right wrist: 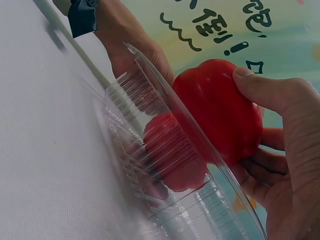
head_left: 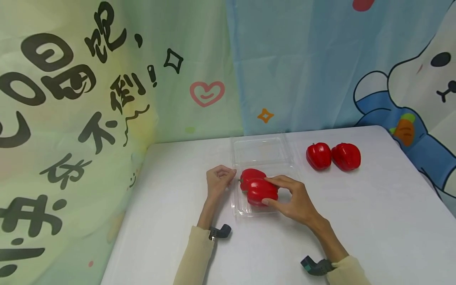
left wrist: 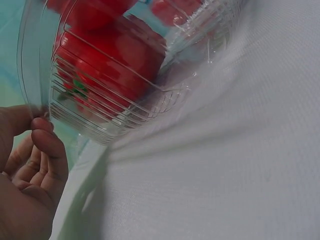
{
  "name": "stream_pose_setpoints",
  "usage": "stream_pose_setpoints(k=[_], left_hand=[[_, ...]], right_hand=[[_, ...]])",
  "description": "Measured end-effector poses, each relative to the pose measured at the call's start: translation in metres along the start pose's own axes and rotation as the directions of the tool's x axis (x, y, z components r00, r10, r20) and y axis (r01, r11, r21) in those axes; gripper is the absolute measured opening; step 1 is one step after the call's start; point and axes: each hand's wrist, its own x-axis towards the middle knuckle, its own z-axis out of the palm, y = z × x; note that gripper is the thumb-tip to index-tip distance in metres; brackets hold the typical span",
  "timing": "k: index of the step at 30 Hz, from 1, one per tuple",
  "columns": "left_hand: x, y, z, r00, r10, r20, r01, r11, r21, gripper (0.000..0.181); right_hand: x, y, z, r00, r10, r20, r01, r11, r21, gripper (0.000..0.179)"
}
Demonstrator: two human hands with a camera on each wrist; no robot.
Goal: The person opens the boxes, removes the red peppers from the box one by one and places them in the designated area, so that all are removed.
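A clear plastic clamshell box (head_left: 246, 209) lies opened on the white table, its lid (head_left: 261, 150) folded back to the far side. One red bell pepper (head_left: 252, 173) sits inside against the left wall; its green stem shows through the ribbed side in the left wrist view. My right hand (head_left: 297, 200) grips a second red bell pepper (head_left: 261, 192) between thumb and fingers, at the box's opening beside the first. In the right wrist view this held pepper (right wrist: 220, 110) is above the rim. My left hand (head_left: 219, 180) pinches the box's left rim with thumb and forefinger (left wrist: 42, 125).
Two more red bell peppers, a left one (head_left: 318, 156) and a right one (head_left: 346, 156), lie side by side on the table at the back right. A printed curtain (head_left: 199, 47) hangs along the table's back and left edges.
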Motion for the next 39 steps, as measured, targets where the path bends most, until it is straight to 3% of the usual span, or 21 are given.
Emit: stream_pose_setpoints(k=[13, 26, 39], left_hand=[[-0.0013, -0.0006, -0.0005, 1.000, 0.000, 0.006, 0.000, 1.000, 0.018, 0.018], [-0.0004, 0.0019, -0.0015, 1.000, 0.017, 0.022, -0.017, 1.000, 0.004, 0.016], [0.0008, -0.0001, -0.0015, 1.000, -0.008, 0.021, 0.009, 1.000, -0.008, 0.014]], right_hand=[[-0.0057, 0.0039, -0.0022, 0.999, -0.017, -0.035, 0.017, 1.000, 0.012, 0.069], [-0.0072, 0.0018, -0.0049, 0.992, -0.030, -0.119, 0.031, 0.999, 0.007, 0.070], [-0.0089, 0.0025, -0.0053, 0.982, -0.022, -0.187, 0.020, 1.000, -0.016, 0.072]])
